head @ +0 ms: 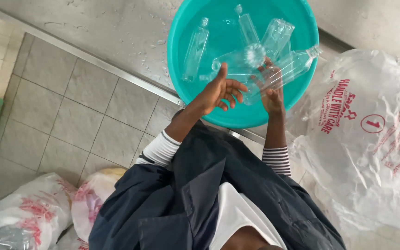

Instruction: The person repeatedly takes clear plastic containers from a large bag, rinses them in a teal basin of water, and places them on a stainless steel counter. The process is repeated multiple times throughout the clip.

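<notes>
In the teal basin (pixel 181 55), clear bottles (pixel 195 48) crowd both hands.

To your right, a large clear plastic bag (pixel 371 139) with red print lies beside the wet steel counter (pixel 126 32). On the grey tiled floor (pixel 70 115) near you at the left, two white sacks (pixel 28 213) with red print sit together.

A clear bottle (pixel 281 73) lies tilted, neck toward the right rim of the teal basin (pixel 181 28), among other clear bottles (pixel 195 48).
</notes>
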